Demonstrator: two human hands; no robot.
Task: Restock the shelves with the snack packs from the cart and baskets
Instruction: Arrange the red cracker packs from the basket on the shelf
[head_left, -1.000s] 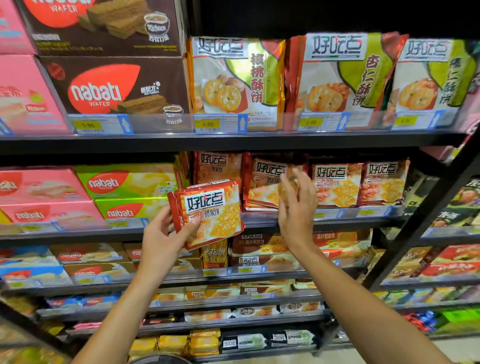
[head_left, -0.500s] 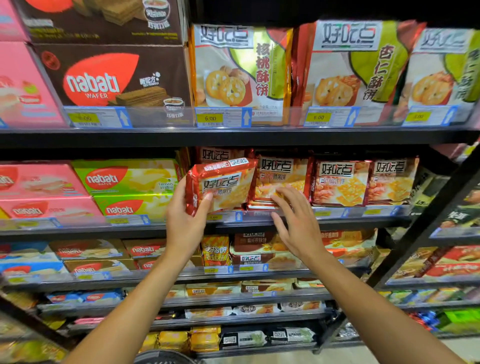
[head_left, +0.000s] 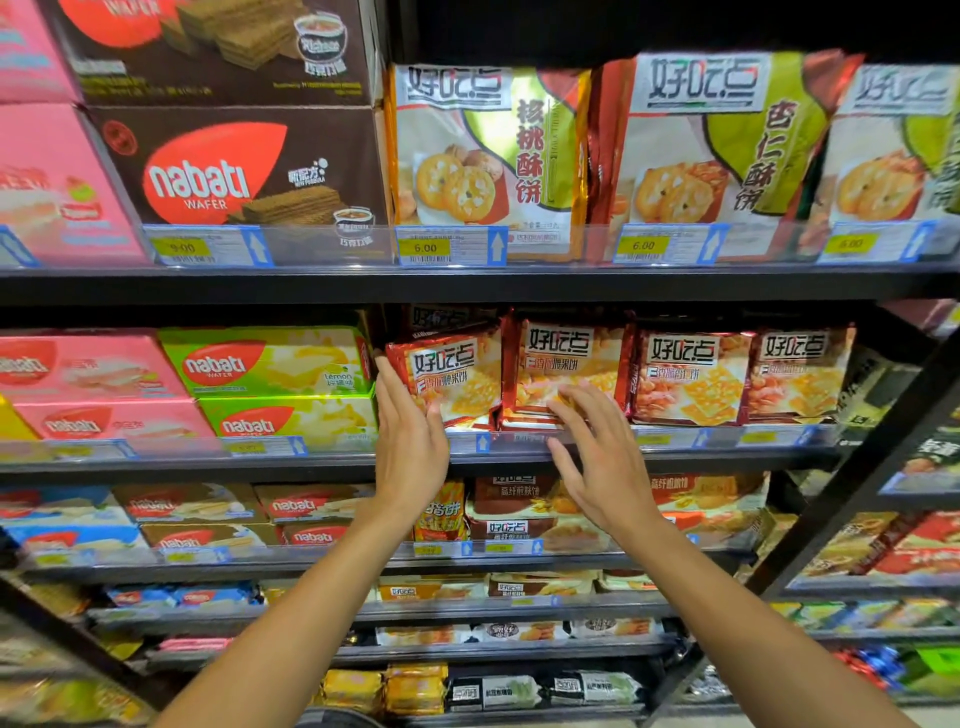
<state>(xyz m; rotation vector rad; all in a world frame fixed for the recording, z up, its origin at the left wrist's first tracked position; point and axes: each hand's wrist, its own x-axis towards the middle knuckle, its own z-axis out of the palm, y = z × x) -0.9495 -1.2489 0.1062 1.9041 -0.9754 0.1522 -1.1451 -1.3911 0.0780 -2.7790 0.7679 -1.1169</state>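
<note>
— At the far left of the second shelf (head_left: 156, 470), what do you read?

— Pink and green boxes; the green boxes (head_left: 270, 387) say "nabati WAFER", and the upper one adds "lemon". Above them a brown carton (head_left: 234, 171) carries the same brand, with a price tag (head_left: 182, 248) reading 9.00.

— And the left hand (head_left: 410, 441)?

— It lies against the left edge and front of an orange snack pack (head_left: 457, 376), fingers straight rather than curled, pressing it into its slot just beside the green boxes. The pack stands nearly upright on the shelf, touching the neighbouring pack (head_left: 569, 371) to its right.

— So which step is this?

— Seating a pack in the row, I judge — placing looks nearly finished, squaring up remains.

— The right hand (head_left: 597, 457)?

— Spread open, holding nothing. Its fingertips (head_left: 571, 402) reach the lower front of that neighbouring pack; whether they press it or merely hover I cannot tell.

— What does the next move call for?

— Probably a gentle push back so both fronts sit flush behind the shelf's clear lip, then letting go without tipping the row. Neither cart nor baskets are in view.

— Further right?

— Two more packs of the same Chinese-lettered brand; the tall bags on the upper shelf have tags reading 6.00, and the last one is blurred.
</note>
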